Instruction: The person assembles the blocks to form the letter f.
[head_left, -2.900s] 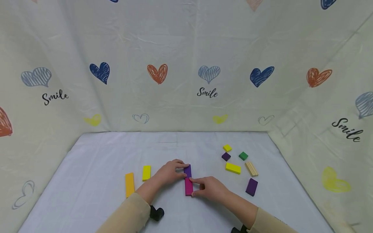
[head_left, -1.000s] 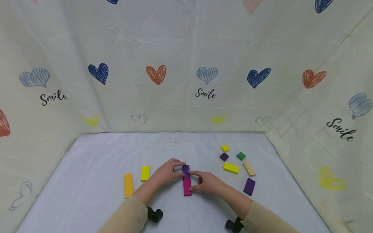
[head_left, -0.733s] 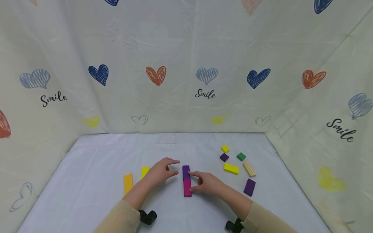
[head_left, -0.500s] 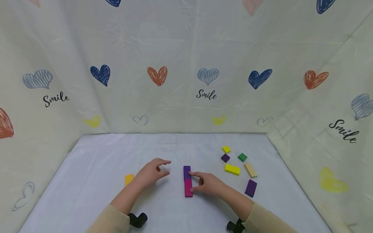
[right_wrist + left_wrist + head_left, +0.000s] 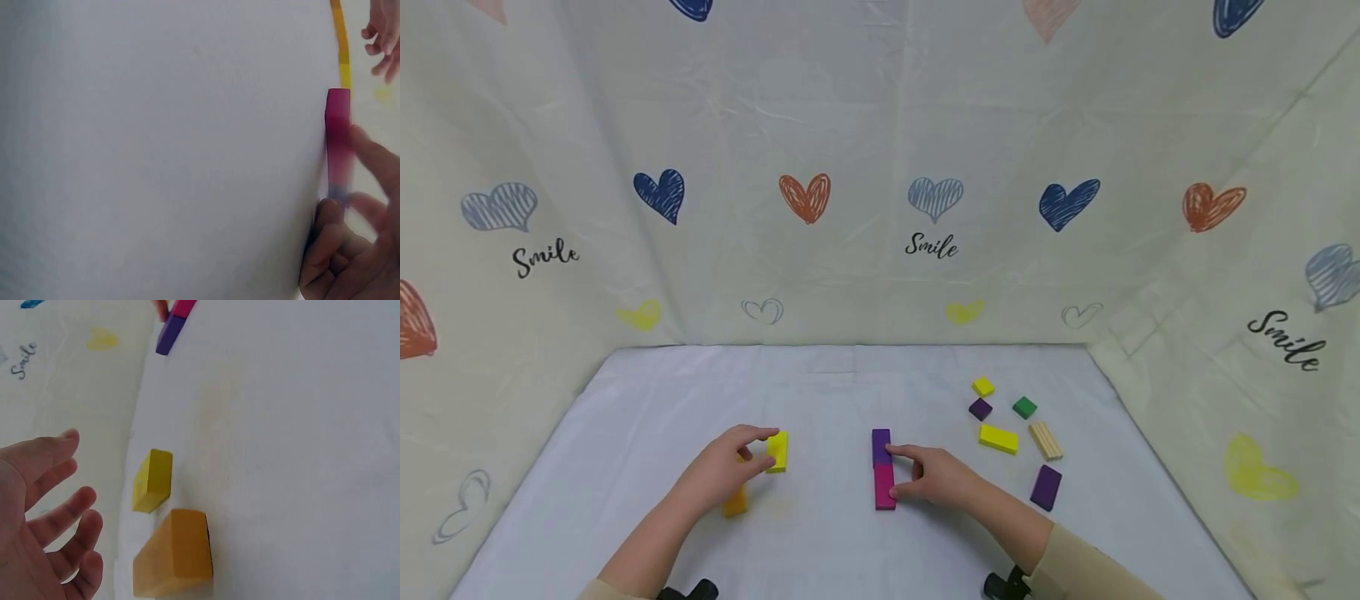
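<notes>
A magenta block [image 5: 884, 487] and a purple block [image 5: 881, 447] lie end to end at the middle of the table. My right hand [image 5: 942, 477] touches their right side, index finger at the purple one and thumb at the magenta one; its other fingers are curled in the right wrist view. Over on the left, my left hand [image 5: 718, 469] hovers with fingers spread apart and holds nothing. Beyond its fingertips lies a yellow block [image 5: 778, 452]. An orange block [image 5: 736, 501] sits partly hidden below that hand; the left wrist view shows both blocks apart from the fingers.
At the right lie a small yellow block [image 5: 982, 387], a small dark purple block [image 5: 980, 409], a green block [image 5: 1025, 407], a longer yellow block [image 5: 997, 439], a light wooden piece with grooves [image 5: 1046, 440] and a dark purple block [image 5: 1046, 487]. A printed curtain [image 5: 850, 275] encloses the white table.
My left hand has let go of the purple block and moved left, to beside the yellow block and over the orange one. The right hand stays at the magenta and purple blocks.
</notes>
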